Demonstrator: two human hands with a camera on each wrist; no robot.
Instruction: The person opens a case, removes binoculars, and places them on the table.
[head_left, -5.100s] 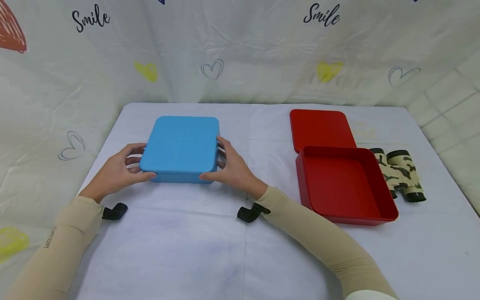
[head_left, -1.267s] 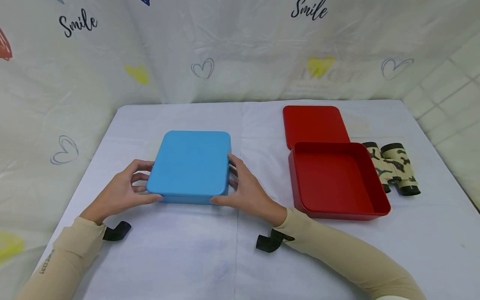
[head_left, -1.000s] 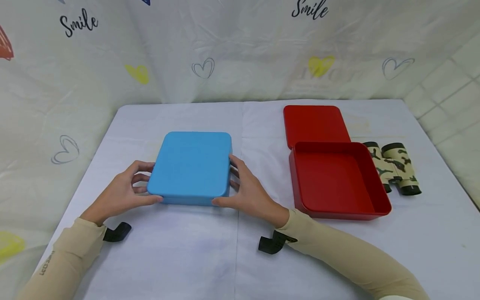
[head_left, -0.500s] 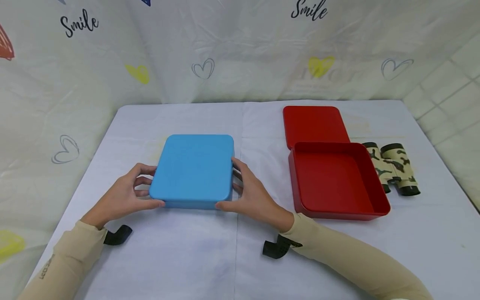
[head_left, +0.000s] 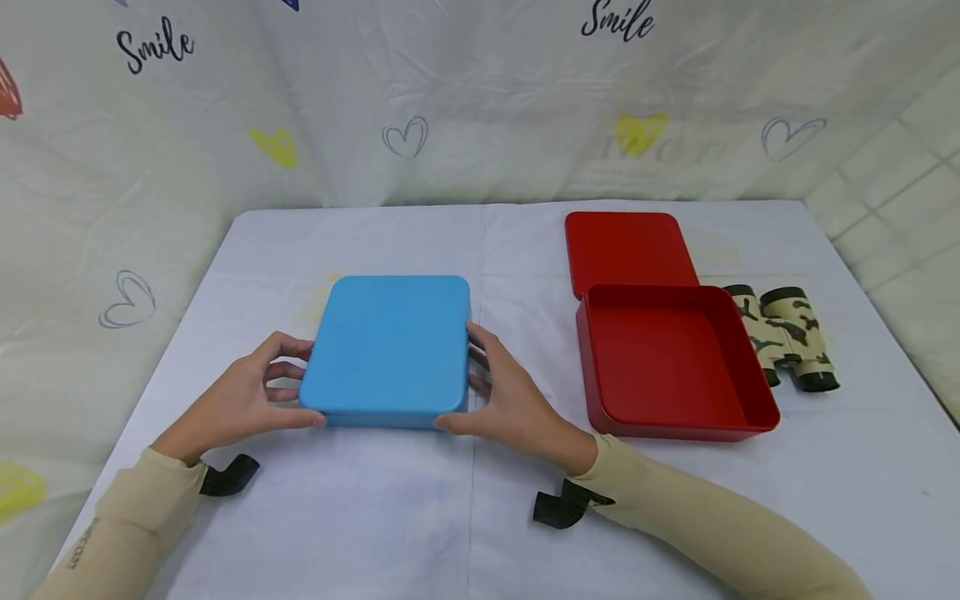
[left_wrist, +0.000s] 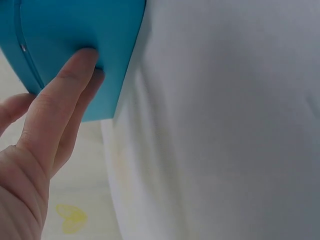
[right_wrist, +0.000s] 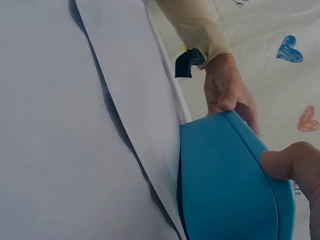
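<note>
Blue under the fingers [left_wrist: 72, 80]: L hand [head_left: 243, 400] & R hand [head_left: 517, 400] curved round near corners of closed blue box [head_left: 386, 342], thumbs on near wall, other fingers along side walls. Holding box btwn both; R fingertips partly hidden, so exact contact can't be told there. Prob. fairly light, though contents unseen; prob. stiff-walled, a bit slippery from smooth finish, not esp. fragile. Best held low on opposite side walls, below lid seam, to avoid lifting lid only. Even blue, flat top, rounded corners, thin seam just under top; plastic or painted metal, can't tell. Located L of centre on white surface [head_left: 352, 517]; poss. slight gap under one edge in R wrist view, can't tell. Tan sleeves [head_left: 720, 525] on both arms. To R, well apart: open red box [head_left: 675, 358], red lid [head_left: 630, 250] flat behind it, camo binoculars [head_left: 798, 337] just beside. Beyond: pale backdrop [head_left: 495, 92] w/ hearts & "Smile" print.
</note>
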